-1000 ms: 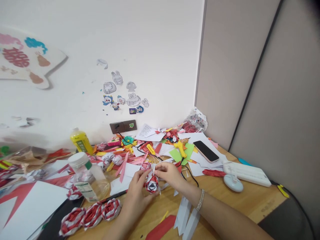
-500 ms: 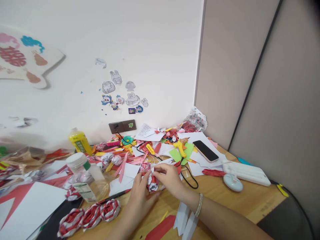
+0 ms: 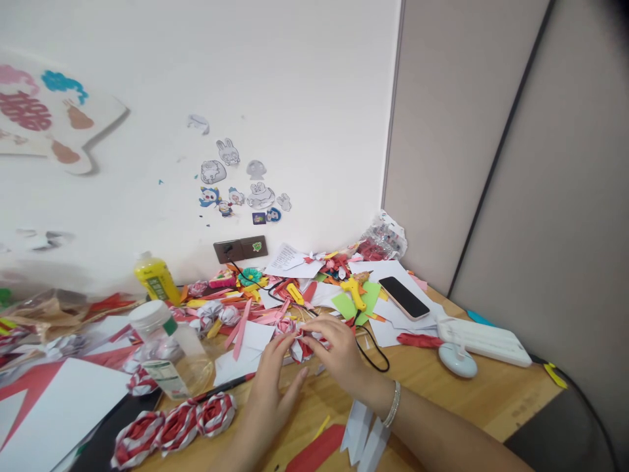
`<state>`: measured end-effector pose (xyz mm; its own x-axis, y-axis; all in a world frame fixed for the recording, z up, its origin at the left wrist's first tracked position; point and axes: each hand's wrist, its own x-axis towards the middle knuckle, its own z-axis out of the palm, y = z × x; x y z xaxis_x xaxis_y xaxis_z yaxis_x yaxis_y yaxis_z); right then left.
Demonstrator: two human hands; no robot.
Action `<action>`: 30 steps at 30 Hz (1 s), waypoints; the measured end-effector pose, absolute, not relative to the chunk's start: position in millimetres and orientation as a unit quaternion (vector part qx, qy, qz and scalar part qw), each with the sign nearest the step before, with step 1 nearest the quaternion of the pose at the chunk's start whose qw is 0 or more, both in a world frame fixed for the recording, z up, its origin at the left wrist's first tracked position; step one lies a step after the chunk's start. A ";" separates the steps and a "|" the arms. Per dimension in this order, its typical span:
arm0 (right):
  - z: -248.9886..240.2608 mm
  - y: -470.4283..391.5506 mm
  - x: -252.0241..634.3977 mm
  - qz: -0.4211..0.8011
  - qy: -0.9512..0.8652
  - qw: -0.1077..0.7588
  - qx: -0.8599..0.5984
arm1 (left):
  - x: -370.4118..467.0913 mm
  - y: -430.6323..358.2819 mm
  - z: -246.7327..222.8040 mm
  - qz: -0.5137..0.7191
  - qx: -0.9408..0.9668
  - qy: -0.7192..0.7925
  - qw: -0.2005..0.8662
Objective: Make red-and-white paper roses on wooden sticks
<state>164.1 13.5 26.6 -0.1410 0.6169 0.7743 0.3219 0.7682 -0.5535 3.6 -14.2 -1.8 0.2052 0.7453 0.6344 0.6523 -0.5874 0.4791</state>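
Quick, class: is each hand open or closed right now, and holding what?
Left hand: open, thumb apart, fingers against the red-and-white paper flower.
Right hand: closed, pinching the flower's upper edge.

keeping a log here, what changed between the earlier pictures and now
The round red-and-white folded-paper flower has turned between the bare left hand and right hand, so its dark-centred face from a second ago no longer shows. The right hand now covers more of it. The yellow glue gun and black-screened phone stayed put.
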 end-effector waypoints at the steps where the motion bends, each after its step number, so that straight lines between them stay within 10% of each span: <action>1: 27.8 13.1 164.0 0.131 -0.745 0.574 -0.312 | 3.8 -14.8 -0.9 0.446 0.768 0.455 0.067; 30: 36.9 23.1 173.6 0.220 -0.827 0.477 -0.202 | -2.1 -17.0 21.7 0.490 0.747 0.414 0.176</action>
<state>173.6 23.1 36.9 -0.4633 0.5445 0.6992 0.1241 0.8211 -0.5571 -2.1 -17.0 21.7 0.1772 0.7904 0.5865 0.4460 -0.5957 0.6680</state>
